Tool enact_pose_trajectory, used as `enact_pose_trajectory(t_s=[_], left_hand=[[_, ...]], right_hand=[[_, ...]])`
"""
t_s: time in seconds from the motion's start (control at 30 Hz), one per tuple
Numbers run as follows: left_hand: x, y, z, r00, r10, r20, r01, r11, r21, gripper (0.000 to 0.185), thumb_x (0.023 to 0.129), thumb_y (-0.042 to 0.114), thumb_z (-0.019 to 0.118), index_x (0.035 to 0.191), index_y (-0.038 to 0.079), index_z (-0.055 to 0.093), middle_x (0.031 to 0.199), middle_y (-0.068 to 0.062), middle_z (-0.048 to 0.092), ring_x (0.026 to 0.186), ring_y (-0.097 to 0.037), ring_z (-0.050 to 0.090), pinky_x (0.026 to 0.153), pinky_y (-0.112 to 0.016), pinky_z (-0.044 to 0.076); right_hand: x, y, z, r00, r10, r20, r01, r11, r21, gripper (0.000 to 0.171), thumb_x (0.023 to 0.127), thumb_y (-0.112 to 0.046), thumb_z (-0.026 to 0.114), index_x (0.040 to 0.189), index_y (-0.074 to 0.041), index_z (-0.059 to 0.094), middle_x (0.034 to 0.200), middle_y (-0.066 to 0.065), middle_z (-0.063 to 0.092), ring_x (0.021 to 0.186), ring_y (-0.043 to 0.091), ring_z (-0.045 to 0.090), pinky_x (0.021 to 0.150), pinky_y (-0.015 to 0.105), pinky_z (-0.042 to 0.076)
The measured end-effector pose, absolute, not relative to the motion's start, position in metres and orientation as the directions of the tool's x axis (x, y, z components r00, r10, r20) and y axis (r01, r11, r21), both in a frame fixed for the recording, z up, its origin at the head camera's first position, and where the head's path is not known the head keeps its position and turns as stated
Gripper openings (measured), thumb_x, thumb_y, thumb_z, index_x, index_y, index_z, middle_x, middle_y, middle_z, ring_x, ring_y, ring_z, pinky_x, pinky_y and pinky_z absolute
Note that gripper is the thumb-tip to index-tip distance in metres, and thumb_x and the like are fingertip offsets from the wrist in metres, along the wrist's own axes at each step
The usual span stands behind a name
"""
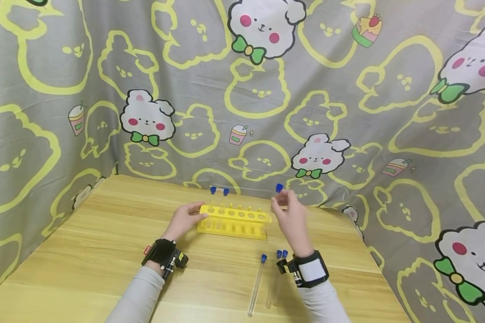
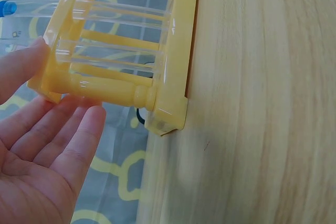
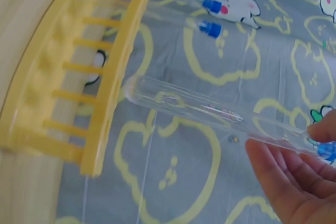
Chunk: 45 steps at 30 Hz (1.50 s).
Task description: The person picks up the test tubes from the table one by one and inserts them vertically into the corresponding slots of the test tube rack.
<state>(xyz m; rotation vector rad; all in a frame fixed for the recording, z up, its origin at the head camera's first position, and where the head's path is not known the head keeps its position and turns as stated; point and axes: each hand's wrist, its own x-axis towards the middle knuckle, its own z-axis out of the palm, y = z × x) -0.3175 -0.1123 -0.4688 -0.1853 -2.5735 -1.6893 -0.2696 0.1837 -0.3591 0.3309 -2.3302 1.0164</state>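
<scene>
A yellow test tube rack (image 1: 234, 233) stands on the table, two blue-capped test tubes upright in its left holes; their caps (image 3: 211, 29) show in the right wrist view. My left hand (image 1: 184, 220) grips the rack's left end, thumb (image 2: 23, 69) on the top plate and fingers (image 2: 86, 135) below it. Above the rack's right end, my right hand (image 1: 293, 220) pinches another test tube (image 3: 194, 108) near its blue cap (image 1: 279, 187). Its rounded bottom points toward the rack's top plate (image 3: 113, 77), apart from it in the right wrist view.
On the table (image 1: 210, 278), a capped test tube (image 1: 256, 287) lies in front of the rack. Two more test tubes (image 1: 271, 294) lie together beside it, partly behind the right wrist's camera (image 1: 283, 266). A patterned grey curtain (image 1: 202, 80) hangs behind the table and at both sides.
</scene>
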Motion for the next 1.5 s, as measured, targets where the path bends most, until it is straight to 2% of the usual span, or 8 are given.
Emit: enact_pose_trajectory(t_s=[0.33, 0.57, 0.9, 1.27, 1.5], left_hand=[[-0.317, -0.113, -0.469, -0.991, 0.070, 0.114, 0.132, 0.390, 0.911, 0.056, 0.090, 0.028, 0.070, 0.139, 0.009, 0.053, 0.140, -0.019, 0.055, 0.124, -0.036, 0.058, 0.104, -0.049, 0.049], [-0.317, -0.114, -0.469, -0.992, 0.070, 0.109, 0.128, 0.393, 0.911, 0.056, 0.090, 0.029, 0.069, 0.139, 0.009, 0.053, 0.141, -0.019, 0.055, 0.125, -0.036, 0.057, 0.104, -0.048, 0.048], [-0.317, -0.114, -0.468, -0.991, 0.064, 0.116, 0.132, 0.397, 0.908, 0.057, 0.090, 0.029, 0.069, 0.139, 0.007, 0.052, 0.139, -0.020, 0.056, 0.123, -0.037, 0.058, 0.104, -0.050, 0.048], [-0.318, -0.113, -0.468, -0.992, 0.060, 0.107, 0.122, 0.408, 0.905, 0.055, 0.090, 0.029, 0.069, 0.139, 0.008, 0.053, 0.139, -0.019, 0.056, 0.123, -0.036, 0.059, 0.104, -0.048, 0.049], [-0.319, -0.112, -0.468, -0.993, 0.057, 0.107, 0.121, 0.397, 0.910, 0.055, 0.090, 0.027, 0.069, 0.139, 0.009, 0.053, 0.139, -0.018, 0.057, 0.123, -0.035, 0.059, 0.105, -0.048, 0.048]], right_hand=[[-0.293, 0.149, -0.359, -0.720, -0.037, 0.693, -0.570, 0.600, -0.561, 0.020, 0.093, -0.012, 0.064, 0.107, 0.001, 0.056, 0.093, 0.015, 0.067, 0.085, 0.028, 0.070, 0.068, 0.036, 0.062], [-0.303, 0.131, -0.362, -0.705, -0.045, 0.707, -0.602, 0.564, -0.564, 0.019, 0.093, -0.010, 0.064, 0.105, 0.002, 0.055, 0.092, 0.016, 0.067, 0.085, 0.029, 0.070, 0.068, 0.036, 0.062], [-0.315, 0.114, -0.380, -0.739, -0.041, 0.672, -0.579, 0.549, -0.603, 0.016, 0.094, -0.010, 0.063, 0.103, 0.001, 0.055, 0.091, 0.016, 0.068, 0.085, 0.028, 0.070, 0.068, 0.033, 0.062], [-0.322, 0.107, -0.406, -0.815, -0.057, 0.576, -0.504, 0.559, -0.658, 0.014, 0.095, -0.011, 0.061, 0.104, -0.003, 0.055, 0.092, 0.013, 0.067, 0.087, 0.025, 0.068, 0.070, 0.029, 0.061], [-0.323, 0.104, -0.419, -0.851, -0.082, 0.519, -0.464, 0.580, -0.670, 0.018, 0.094, -0.009, 0.062, 0.107, 0.001, 0.056, 0.094, 0.015, 0.068, 0.089, 0.027, 0.069, 0.073, 0.032, 0.062]])
